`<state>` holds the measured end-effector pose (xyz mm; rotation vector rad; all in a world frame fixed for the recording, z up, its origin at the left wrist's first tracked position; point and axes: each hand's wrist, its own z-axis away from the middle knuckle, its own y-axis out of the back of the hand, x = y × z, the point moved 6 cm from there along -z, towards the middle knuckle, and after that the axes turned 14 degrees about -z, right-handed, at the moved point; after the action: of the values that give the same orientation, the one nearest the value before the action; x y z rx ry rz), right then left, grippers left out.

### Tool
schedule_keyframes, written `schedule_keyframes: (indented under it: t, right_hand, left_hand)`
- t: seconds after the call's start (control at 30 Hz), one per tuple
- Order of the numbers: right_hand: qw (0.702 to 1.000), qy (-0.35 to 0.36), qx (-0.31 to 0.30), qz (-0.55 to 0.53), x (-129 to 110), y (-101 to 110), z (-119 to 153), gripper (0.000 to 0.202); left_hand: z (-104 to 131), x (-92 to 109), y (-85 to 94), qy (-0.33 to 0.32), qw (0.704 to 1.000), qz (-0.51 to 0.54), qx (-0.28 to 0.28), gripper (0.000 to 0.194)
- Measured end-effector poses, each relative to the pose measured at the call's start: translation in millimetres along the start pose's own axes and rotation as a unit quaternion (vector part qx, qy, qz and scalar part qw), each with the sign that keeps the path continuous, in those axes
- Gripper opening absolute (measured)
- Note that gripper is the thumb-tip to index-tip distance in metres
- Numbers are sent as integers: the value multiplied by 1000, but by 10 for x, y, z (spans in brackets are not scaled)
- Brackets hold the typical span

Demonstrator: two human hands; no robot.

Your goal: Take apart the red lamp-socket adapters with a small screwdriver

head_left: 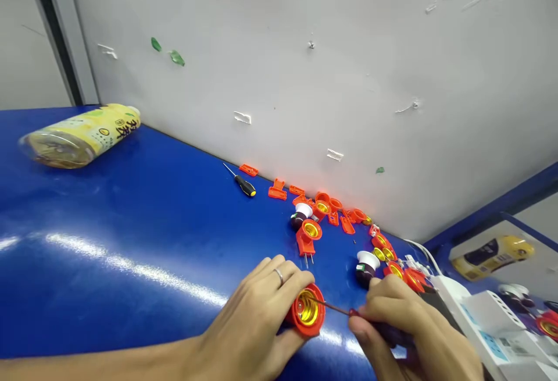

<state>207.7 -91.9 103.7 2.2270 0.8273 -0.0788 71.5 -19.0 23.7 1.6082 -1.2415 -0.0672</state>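
My left hand (253, 311), a ring on one finger, is wrapped around a red-orange lamp socket (321, 318) low in the middle of the view. The socket's mouth, lined with a brass thread, faces me and slightly right. In my right hand (410, 326) is a screwdriver (336, 309) with a thin shaft and a dark handle. Its shaft reaches left into the socket's mouth; the tip is hard to make out against the brass. Just beyond my left hand lies another red-orange socket (306, 240) with two plug pins.
A black-and-yellow screwdriver (244, 185) lies near the wall. Several red-orange parts (347, 224) and two white-and-dark sockets, one (367, 267) near my right hand, line the blue table (131, 218). A yellow-labelled bottle (93, 134) lies left; a white device (488, 311) stands right.
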Motion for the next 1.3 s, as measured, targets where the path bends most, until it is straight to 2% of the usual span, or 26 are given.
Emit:
schedule_keyframes:
  t: [0.13, 0.23, 0.33, 0.43, 0.57, 0.77, 1.0, 1.2, 1.3]
  right_hand:
    - [997, -45, -62, -13, 92, -114, -120, 38]
    - [989, -85, -117, -23, 173, -200, -189, 40]
    - [975, -135, -175, -35, 268, -275, -166, 40]
    - [948, -199, -243, -60, 372, -343, -77, 37]
    - [909, -251, -321, -83, 460, -415, 42, 24]
    - [919, -198, -337, -55, 440, -460, 92, 21]
    - [899, -223, -373, -60, 455, -518, 118, 18]
    - [895, -222, -383, -54, 442, -521, 125, 24]
    - [897, -215, -385, -38, 436, -522, 131, 29]
  left_hand:
    - [-44, -113, -28, 106, 985, 126, -55, 15]
    - [-81, -201, -54, 173, 961, 203, -76, 20]
    - [-126, -265, -70, 187, 943, 269, -64, 24]
    - [-158, -298, -98, 181, 927, 321, -69, 30]
    - [-167, -281, -81, 171, 930, 316, -79, 31]
    - [-172, -249, -12, 165, 954, 243, -66, 21]
    - [-160, -221, -14, 149, 968, 187, -75, 15]
    - [-173, -258, -92, 161, 955, 227, -102, 24]
    - [-189, -256, -92, 149, 960, 218, -95, 18]
